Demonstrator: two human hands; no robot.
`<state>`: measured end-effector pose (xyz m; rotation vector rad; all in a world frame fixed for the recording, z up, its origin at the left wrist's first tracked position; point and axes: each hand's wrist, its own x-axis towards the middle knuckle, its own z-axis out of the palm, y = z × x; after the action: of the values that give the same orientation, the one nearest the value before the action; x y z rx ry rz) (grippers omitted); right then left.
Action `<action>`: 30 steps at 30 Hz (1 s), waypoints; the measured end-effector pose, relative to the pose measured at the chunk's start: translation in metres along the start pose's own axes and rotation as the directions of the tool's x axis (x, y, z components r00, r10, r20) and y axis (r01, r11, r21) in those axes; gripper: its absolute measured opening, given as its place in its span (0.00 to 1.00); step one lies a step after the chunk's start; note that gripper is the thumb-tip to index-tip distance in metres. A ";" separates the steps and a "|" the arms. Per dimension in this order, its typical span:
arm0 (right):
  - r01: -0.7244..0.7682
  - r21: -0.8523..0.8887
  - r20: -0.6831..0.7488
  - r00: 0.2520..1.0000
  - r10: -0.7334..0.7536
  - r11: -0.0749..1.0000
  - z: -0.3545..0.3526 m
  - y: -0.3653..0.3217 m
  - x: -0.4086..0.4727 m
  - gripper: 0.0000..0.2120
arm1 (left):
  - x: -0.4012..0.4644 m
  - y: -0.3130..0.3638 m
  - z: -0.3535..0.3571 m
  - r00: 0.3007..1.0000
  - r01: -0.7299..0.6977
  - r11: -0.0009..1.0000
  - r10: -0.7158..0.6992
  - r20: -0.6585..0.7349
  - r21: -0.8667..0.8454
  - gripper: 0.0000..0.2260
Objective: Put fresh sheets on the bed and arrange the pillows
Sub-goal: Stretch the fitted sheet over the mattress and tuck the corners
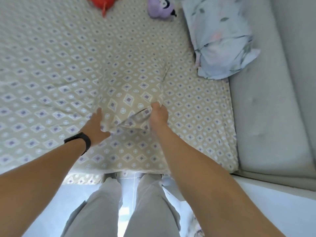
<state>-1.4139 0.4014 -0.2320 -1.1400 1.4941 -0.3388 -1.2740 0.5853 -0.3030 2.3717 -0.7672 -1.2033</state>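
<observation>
A beige sheet with purple diamond print covers the bed. In the middle lies a pillow in a matching beige case, held above the sheet. My right hand grips its right end, fingers curled into the fabric. On the pillow's left end rests my left hand, which wears a black wristband; its fingers lie straight along the cloth and the thumb goes under the bottom edge. A second pillow in a pale blue floral case lies at the right, against the headboard.
A grey padded headboard runs down the right side. A red plush toy and a purple plush toy sit at the far edge of the bed. My legs stand on a pale tiled floor at the near bed edge.
</observation>
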 end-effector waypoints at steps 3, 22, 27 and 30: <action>-0.033 0.114 0.045 0.999 0.028 0.993 -0.039 -0.034 -0.031 0.11 | -0.017 0.047 -0.002 0.999 -0.046 0.998 0.047 -0.028 0.049 0.56; 0.276 0.192 -0.310 0.928 -0.209 0.942 -0.411 -0.143 0.000 0.11 | -0.041 0.401 0.160 0.919 -0.341 0.939 0.345 0.192 -0.051 0.59; 0.207 -0.151 -0.443 0.860 -0.254 0.967 -0.523 -0.109 0.052 0.14 | -0.069 0.486 0.206 0.846 -0.402 0.871 0.236 0.478 0.281 0.39; -0.128 -0.290 -0.631 0.771 -0.089 0.948 -0.545 -0.059 0.085 0.20 | -0.067 0.490 0.219 0.854 -0.387 0.834 0.164 0.493 0.393 0.31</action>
<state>-1.8538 0.0996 -0.0806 -1.3355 2.2291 -0.5214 -1.6332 0.2254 -0.1184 2.2234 -1.6870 -1.5817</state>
